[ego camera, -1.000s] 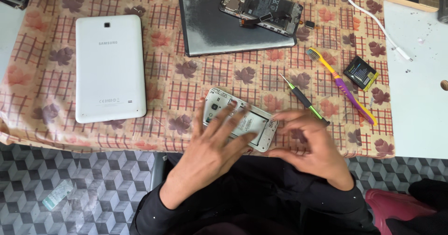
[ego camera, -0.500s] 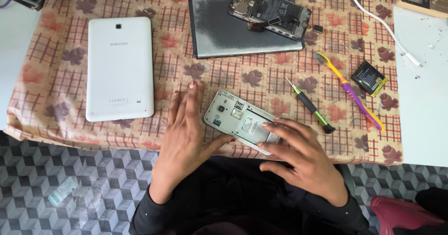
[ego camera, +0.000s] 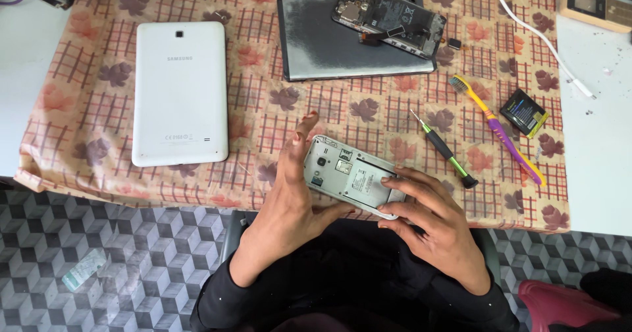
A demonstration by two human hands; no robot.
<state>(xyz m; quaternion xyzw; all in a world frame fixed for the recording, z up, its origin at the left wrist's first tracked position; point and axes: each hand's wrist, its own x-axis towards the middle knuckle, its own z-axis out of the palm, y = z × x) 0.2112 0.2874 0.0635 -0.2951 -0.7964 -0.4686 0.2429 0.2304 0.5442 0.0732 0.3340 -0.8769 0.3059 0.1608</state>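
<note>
My left hand is up on edge, palm pressed to the left end of the opened smartphone, fingers straight and not curled round it, so it's bracing more than gripping. My right hand has its fingertips spread over the phone's lower right corner, pinning it flat. The phone sits face down at the near edge of the surface, back cover off, camera and empty battery bay showing. I'd guess it's light and stiff, but that bare plastic frame looks slick, and the exposed board and contacts seem easy to damage, so I'd hold it by the long side edges and keep off the middle. Just right of it lie a green-handled screwdriver, a yellow and purple toothbrush and a small black battery. Further back a grey tablet has a stripped phone board resting on it, and a white tablet lies face down to the left. It's all on a checked, leaf-print cloth, likely a bit grippy, over a white surface. Grey cube-pattern floor below.
</note>
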